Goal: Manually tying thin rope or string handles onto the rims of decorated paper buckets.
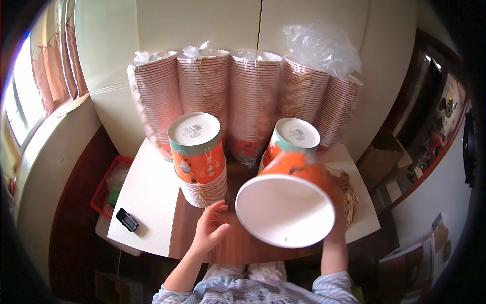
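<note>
Position: an orange paper bucket (298,167) is raised over the near right part of the table (147,228), in front of the right inverted stack (297,133) and partly covering it.

Hands: the right hand (337,215) appears to grip the bucket from its right side; most of its fingers are concealed. The left hand (206,230) has its fingers loosely parted and grasps nothing, close to the foot of the left inverted stack (200,157); contact cannot be confirmed.

Risks, as judged: a swing of the bucket could knock the right stack, since the two lie along one line of sight; the actual gap cannot be measured. One-sided support of a thin wall could let the bucket twist, slip or dent. A stray movement of the left hand could nudge the left stack or catch the twine (202,195) at its foot. A dark speck inside the bucket is unidentified.

Orientation: the bucket is tilted, its mouth facing the person. Its long axis runs from mouth to base, away from the person and slightly rightward; the base is hidden.
</note>
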`<state>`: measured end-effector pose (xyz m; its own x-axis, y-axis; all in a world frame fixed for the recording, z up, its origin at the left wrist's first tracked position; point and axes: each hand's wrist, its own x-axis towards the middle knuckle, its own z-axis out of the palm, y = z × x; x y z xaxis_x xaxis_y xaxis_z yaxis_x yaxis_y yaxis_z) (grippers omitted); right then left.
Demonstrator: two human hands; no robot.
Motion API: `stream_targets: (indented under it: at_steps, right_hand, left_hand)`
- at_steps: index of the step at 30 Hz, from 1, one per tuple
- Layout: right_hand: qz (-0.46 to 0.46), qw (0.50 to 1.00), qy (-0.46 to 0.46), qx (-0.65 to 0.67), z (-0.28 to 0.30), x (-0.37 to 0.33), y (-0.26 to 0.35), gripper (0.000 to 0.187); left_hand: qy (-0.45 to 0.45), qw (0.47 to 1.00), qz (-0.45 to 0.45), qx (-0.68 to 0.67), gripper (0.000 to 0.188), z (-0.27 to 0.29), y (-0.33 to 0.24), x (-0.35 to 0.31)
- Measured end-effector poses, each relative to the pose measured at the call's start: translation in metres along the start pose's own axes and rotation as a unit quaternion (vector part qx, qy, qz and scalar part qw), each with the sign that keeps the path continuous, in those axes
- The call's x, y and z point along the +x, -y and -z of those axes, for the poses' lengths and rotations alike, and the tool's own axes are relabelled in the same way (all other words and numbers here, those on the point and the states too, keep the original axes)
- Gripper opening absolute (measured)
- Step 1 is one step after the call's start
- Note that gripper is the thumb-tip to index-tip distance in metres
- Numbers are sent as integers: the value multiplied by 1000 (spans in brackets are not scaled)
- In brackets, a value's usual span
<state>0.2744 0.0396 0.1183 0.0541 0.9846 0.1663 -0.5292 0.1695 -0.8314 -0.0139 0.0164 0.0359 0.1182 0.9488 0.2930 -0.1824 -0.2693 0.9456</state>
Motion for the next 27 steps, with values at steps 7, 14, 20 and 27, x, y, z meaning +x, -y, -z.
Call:
stream_targets:
  at_steps: [7, 14, 20, 27]
  right_hand:
    - [-212, 964, -5, 160, 34, -30, -100, 32]
    - [-268, 960, -22, 78, 27, -41, -112, 31]
    - [-334, 935, -16, 117, 63, -50, -152, 32]
    - [-316, 944, -1, 93, 33, -63, -130, 32]
  left_hand:
    - [10, 999, 32, -14, 47, -3, -14, -10]
    - [-54, 995, 78, 13, 26, 3, -10, -14]
    - [-49, 977, 89, 190, 11, 17, -12, -6]
    - [-34, 926, 38, 373, 15, 12, -27, 3]
